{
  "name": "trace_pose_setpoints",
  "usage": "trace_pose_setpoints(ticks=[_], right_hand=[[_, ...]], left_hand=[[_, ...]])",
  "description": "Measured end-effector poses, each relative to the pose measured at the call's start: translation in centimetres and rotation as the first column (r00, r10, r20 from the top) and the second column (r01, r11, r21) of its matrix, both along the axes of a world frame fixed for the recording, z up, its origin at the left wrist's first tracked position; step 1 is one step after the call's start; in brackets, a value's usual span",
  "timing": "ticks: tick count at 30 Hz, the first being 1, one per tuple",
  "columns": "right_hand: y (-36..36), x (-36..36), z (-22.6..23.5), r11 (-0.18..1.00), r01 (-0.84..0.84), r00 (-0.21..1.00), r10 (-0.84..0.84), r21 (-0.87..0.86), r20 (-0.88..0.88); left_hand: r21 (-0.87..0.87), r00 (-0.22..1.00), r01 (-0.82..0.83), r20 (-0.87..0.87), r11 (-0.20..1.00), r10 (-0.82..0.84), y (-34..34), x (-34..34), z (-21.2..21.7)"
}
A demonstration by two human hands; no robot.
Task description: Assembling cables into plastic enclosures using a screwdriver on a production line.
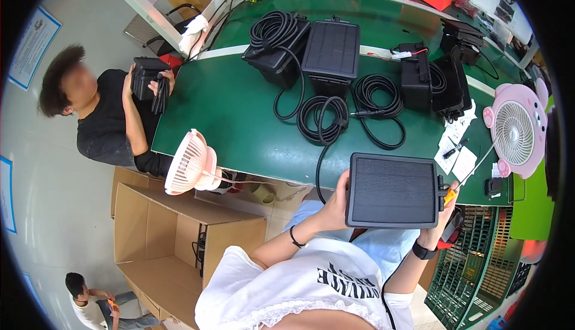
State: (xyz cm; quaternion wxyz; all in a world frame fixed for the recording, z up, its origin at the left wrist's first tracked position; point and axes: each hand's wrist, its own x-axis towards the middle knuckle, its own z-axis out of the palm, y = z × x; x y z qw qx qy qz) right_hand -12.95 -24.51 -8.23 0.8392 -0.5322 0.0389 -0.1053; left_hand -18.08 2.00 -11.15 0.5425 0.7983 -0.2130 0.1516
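I hold a flat black solar panel [392, 190] in front of me, just below the near edge of the green table [233, 114]. My left hand [332, 207] grips its left edge. My right hand [442, 213] grips its right edge, with an orange-handled tool [449, 197] and its thin metal shaft between the fingers. A black cable runs from the panel up to a coiled cable [323, 119] on the table. Another black solar panel unit [331, 51] and a black box topped with coiled cable [277, 45] sit farther back.
A person in black at the table's left end holds a black unit [148, 77]. A pink-white fan [190, 162] is clipped at the near edge, a pink fan [516, 131] stands at right. Open cardboard boxes [173, 234] are lower left, green crates [473, 264] lower right. More black units [434, 81] at right.
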Motion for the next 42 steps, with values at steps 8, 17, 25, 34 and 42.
trace_pose_setpoints(ticks=[8, 17, 25, 34, 42], right_hand=[[0.7, 0.7, 0.9, 0.997, 0.047, 0.999, -0.046, -0.057, 0.029], [-0.8, 0.9, -0.3, 0.986, 0.168, 0.985, -0.167, 0.0, 0.031], [-0.5, 1.1, -0.4, 0.98, 0.195, 0.978, -0.192, -0.045, 0.078], [-1.1, 0.8, -1.0, 0.986, 0.158, 0.985, -0.154, -0.051, 0.08], [-0.7, 1.0, -0.6, 0.985, 0.165, 0.986, -0.163, -0.057, 0.039]], left_hand=[[-0.271, 0.987, 0.067, -0.12, 0.96, -0.103, 0.1, 1.2, 1.7], [0.331, 0.992, -0.025, 0.127, 0.943, -0.018, 6.4, 6.2, 14.9], [-0.788, 0.941, -0.325, -0.323, 0.523, 0.097, -3.8, 23.0, 7.5], [-0.925, 0.916, -0.379, -0.372, -0.023, -0.148, 1.1, 30.0, 2.7], [-0.913, 0.912, -0.408, -0.407, 0.011, 0.055, 11.4, 30.8, 1.6]])
